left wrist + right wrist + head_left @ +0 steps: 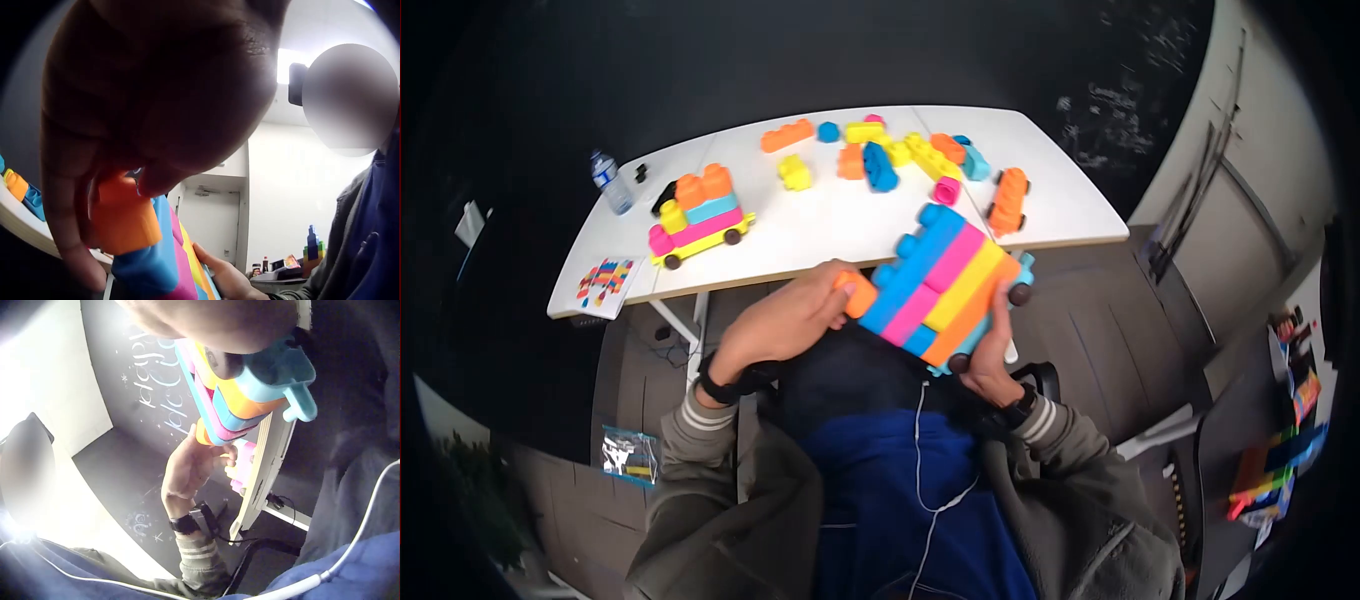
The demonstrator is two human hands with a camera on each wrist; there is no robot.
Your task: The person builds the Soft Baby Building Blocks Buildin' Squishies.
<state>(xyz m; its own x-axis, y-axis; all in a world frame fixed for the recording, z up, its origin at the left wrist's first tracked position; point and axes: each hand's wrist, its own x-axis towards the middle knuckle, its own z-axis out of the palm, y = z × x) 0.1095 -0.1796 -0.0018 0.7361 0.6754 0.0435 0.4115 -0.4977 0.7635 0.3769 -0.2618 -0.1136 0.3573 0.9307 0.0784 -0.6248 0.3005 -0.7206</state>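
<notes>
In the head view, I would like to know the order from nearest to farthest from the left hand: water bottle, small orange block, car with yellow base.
1. Small orange block: nearest, pinched in the left hand.
2. Car with yellow base: on the table, beyond the hand to the left.
3. Water bottle: farthest, at the table's left side.

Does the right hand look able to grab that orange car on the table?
Probably not: the right hand is holding the big wheeled block build, though the orange car is nearby.
</notes>
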